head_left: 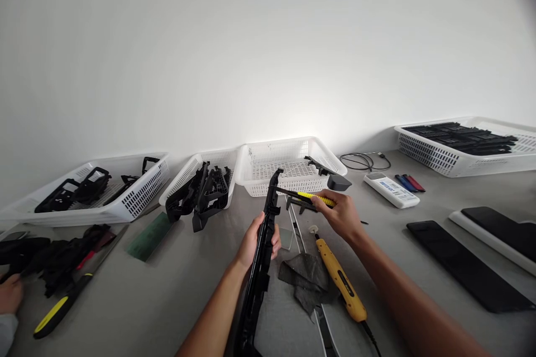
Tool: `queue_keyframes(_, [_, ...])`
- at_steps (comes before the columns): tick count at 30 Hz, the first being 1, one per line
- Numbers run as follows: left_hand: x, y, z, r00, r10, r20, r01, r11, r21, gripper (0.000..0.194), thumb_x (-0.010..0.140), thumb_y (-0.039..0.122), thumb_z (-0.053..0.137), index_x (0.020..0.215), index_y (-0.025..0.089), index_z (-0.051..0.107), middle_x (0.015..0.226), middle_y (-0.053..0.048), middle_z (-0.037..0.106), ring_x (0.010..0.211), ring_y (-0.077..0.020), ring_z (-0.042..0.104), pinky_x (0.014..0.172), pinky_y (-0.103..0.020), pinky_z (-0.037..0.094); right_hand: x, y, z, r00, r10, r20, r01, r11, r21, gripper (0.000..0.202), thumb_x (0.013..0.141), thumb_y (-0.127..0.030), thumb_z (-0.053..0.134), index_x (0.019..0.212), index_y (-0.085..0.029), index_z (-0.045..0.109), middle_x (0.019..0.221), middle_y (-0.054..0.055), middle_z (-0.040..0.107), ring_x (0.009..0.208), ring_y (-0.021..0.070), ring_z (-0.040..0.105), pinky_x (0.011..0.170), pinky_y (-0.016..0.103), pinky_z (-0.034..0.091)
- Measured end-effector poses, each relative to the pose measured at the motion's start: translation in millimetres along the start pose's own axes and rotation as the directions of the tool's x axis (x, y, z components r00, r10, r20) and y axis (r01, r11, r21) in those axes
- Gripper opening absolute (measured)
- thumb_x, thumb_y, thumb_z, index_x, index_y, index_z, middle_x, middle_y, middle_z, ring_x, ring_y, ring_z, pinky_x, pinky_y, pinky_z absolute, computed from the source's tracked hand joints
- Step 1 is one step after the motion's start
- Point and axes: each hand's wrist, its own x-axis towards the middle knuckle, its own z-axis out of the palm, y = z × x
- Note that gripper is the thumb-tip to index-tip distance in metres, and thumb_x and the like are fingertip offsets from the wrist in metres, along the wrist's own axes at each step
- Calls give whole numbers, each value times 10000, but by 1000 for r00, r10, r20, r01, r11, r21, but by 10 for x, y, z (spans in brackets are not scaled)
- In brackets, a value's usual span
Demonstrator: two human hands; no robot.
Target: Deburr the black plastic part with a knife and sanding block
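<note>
My left hand (255, 242) is closed around a long black plastic trim part (260, 262), which stands tilted upward over the table. In my right hand (341, 212) is a slim file (316, 197) with a yellow ribbed handle. Its thin dark blade reaches left to the upper end of the trim part; whether it touches cannot be made out. Below my right hand lies a yellow corded rotary tool (341, 279) with a pale round tip. A dark grey cloth (305, 279) lies beside it, and a dark caliper (301, 205) is partly hidden behind my right hand.
White baskets (288, 185) line the wall, several holding black plastic parts. At right are a calculator (393, 189), pens (408, 183), a black phone-like slab (464, 262) and a cable (364, 162). At left lie a green sheet (148, 236), a larger file (62, 307) and another person's hand (10, 293).
</note>
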Motion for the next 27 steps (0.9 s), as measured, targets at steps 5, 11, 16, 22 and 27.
queue_keyframes(5, [-8,-10,69,998,29,-62,-30,999,-13,667,874,783,515,600,176,553,528,-2,483,438,-97,437,415,-220,339,-14,-50,15,992,-71,107,69,997,21,386,944,-521,612,805,-179,724,727,36,684,645,176,563,581,282,382])
queue_keyframes(11, [-38,2,161,968,186,-170,-207,971,-118,459,876,640,666,843,204,526,794,26,541,478,-72,455,392,-206,388,-42,-120,31,955,-130,267,131,991,16,353,962,-477,597,806,-184,716,690,10,658,605,151,525,569,276,350])
queue_keyframes(16, [-58,30,179,965,218,-146,-239,959,-149,373,896,531,682,1023,268,451,833,49,512,504,-83,473,405,-193,410,-30,-106,26,982,-81,171,83,997,-7,379,964,-501,598,803,-179,716,699,20,666,629,164,559,582,275,373])
queue_keyframes(22, [-59,43,158,963,229,-145,-252,954,-165,395,889,501,689,1081,276,427,838,48,498,527,-84,484,449,-196,417,-38,-161,41,987,-97,129,99,995,-11,366,958,-512,609,858,-184,737,758,40,719,677,192,622,628,287,418])
queue_keyframes(27, [-53,43,150,958,232,-172,-260,951,-165,427,869,499,707,1095,276,422,834,48,510,528,-89,487,449,-203,410,-30,-108,46,995,-52,86,45,996,75,405,937,-571,633,885,-188,753,827,70,762,725,225,660,628,300,463])
